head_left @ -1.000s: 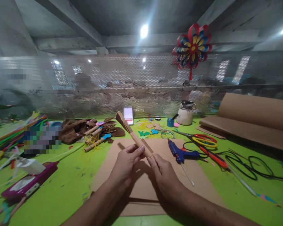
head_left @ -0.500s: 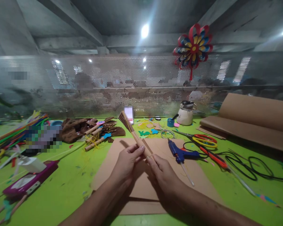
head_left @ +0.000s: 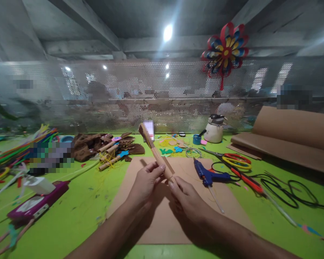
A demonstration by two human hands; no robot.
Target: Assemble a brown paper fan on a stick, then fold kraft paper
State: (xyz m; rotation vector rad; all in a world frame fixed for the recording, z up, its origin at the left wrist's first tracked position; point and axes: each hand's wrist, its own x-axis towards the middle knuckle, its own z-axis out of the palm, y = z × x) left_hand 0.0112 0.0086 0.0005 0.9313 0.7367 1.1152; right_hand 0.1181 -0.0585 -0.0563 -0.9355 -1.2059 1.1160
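From where I stand, the green table (head_left: 78, 219) is crowded on every side of the person's hands. A sheet of brown paper (head_left: 132, 190) lies under them, and a blue glue gun (head_left: 209, 175) sits at its right edge, closest to the right hand (head_left: 185, 190). Beyond that come scissors (head_left: 237, 163) with red and yellow loops, a looping black cable (head_left: 291, 203) and a big fold of kraft paper (head_left: 294, 124). A white pot (head_left: 214, 132) and a small blue jar (head_left: 197, 139) stand at the back. On the left are paper tubes tied with yellow strands (head_left: 108, 165), a dark brown cloth (head_left: 83, 147) and a purple power strip (head_left: 37, 207). The brown paper stick (head_left: 158, 158) is held up above the sheet, slanting: its dark, brushlike end points away and to the left, partly covering a propped phone (head_left: 149, 131), while its near end runs down rightward. The left hand (head_left: 148, 180) pinches the shaft between thumb and fingers; the right, fingers curled in, grips the near end.
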